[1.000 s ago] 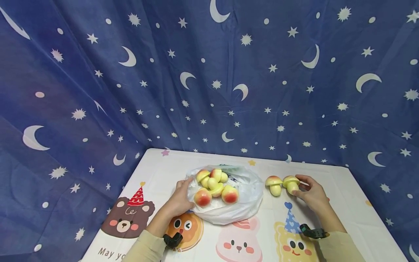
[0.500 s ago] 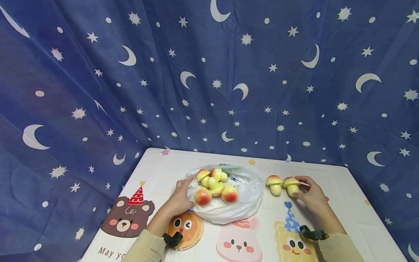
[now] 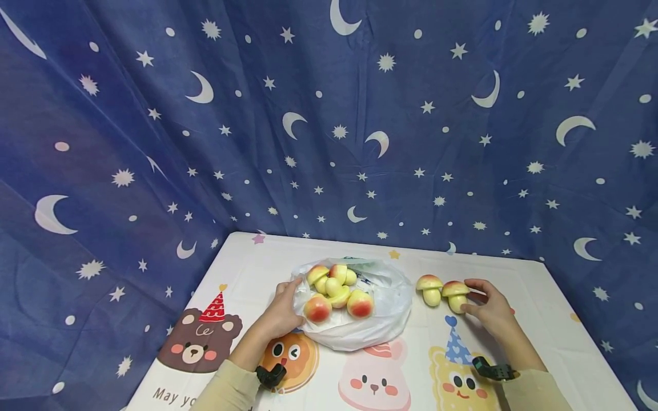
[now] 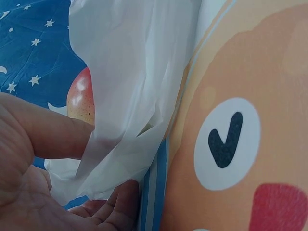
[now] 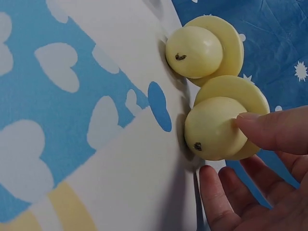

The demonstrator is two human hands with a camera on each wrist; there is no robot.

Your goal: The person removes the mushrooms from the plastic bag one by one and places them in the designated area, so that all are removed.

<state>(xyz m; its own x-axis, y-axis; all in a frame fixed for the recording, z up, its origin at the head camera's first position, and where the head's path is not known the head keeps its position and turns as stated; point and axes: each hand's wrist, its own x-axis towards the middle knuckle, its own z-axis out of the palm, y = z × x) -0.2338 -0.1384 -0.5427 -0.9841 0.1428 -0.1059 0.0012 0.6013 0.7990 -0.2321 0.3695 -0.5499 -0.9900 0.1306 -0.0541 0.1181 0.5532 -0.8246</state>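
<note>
My left hand [image 3: 283,311] pinches the rim of a white plastic bag [image 3: 388,319], thumb on the inner side and fingers outside, as the left wrist view shows. Several glossy yellow toy mushrooms [image 3: 317,309] with red-tinged caps lie in the open bag. To the right of it, two more stand on the table. My right hand [image 3: 492,308] is at the nearer one, a toy mushroom [image 3: 455,297]; its thumb [image 5: 262,129] presses the stem and the index finger reaches behind the cap. The other toy mushroom [image 5: 195,50] stands close beside it, untouched.
A white cloth with printed party animals, among them a brown bear [image 3: 193,345] and a pink one [image 3: 374,377], covers the table. A blue curtain [image 3: 329,142] with moons and stars hangs right behind the table's far edge and along the left.
My right hand has brought its toy mushroom slightly nearer to me, and its cap has turned a little. My left hand and the bag have stayed where they were.
</note>
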